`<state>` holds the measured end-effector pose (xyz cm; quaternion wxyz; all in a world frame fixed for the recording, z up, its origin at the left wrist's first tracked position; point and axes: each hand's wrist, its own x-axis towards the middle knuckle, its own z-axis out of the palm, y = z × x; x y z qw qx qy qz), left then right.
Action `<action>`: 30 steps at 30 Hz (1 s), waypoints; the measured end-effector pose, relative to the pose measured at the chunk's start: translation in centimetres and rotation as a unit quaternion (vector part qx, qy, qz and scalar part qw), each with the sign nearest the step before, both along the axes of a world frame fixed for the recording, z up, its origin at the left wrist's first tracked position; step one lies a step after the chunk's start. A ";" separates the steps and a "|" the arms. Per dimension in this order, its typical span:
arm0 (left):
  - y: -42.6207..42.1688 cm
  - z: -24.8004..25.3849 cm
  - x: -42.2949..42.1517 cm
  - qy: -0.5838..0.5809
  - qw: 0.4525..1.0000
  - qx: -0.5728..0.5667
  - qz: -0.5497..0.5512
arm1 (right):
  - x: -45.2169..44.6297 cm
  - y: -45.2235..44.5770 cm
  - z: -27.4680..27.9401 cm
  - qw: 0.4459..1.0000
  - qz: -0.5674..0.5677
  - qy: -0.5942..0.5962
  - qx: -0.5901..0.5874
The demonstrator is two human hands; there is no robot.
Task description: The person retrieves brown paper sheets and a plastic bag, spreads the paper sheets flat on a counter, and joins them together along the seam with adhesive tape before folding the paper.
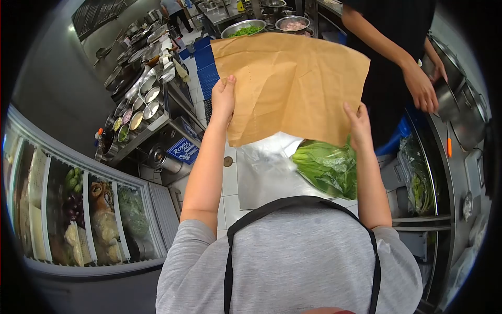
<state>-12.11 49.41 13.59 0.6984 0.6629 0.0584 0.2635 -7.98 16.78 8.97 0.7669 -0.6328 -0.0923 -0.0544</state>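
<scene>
A large creased piece of brown paper (pixel 293 86) is stretched between my two hands. My left hand (pixel 224 99) grips its left edge, thumb on the near face. My right hand (pixel 358 125) pinches the lower right edge. Whether the paper is a single sheet or a flat bag, I cannot tell. Below it, leafy greens (pixel 329 170) in clear plastic lie on a steel work surface (pixel 261 186), close under my right hand. Some clear plastic wrap (pixel 277 152) lies to the left of the greens, partly hidden by the paper.
A glass-front fridge (pixel 83 214) with vegetables stands at left. Beyond it is a counter with sauce containers (pixel 137 120). A co-worker's hand (pixel 421 89) is near metal pots (pixel 452 104) at right. Bowls of green vegetables (pixel 244 30) and meat (pixel 293 25) stand behind the paper.
</scene>
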 end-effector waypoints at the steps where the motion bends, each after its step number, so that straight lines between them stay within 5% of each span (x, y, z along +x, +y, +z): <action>1: 0.1 -0.1 -0.1 0.003 1.000 -0.016 0.005 | -0.3 0.8 0.0 1.000 -0.010 0.009 0.027; 4: 0.1 0.0 -0.8 -0.041 0.999 -0.012 0.031 | 1.5 2.0 -1.1 0.993 -0.062 -0.053 0.082; 8: 3.5 -2.1 -1.8 -0.020 0.985 0.141 0.099 | 1.8 0.5 1.8 0.932 -0.208 -0.200 -0.219; 11: 3.4 -4.5 -1.6 -0.049 0.971 0.181 0.150 | 3.4 0.4 1.4 0.905 -0.224 -0.224 -0.284; 30: 0.8 -4.2 -2.3 -0.093 0.961 0.199 0.166 | 3.3 -0.9 0.6 0.894 -0.247 -0.227 -0.297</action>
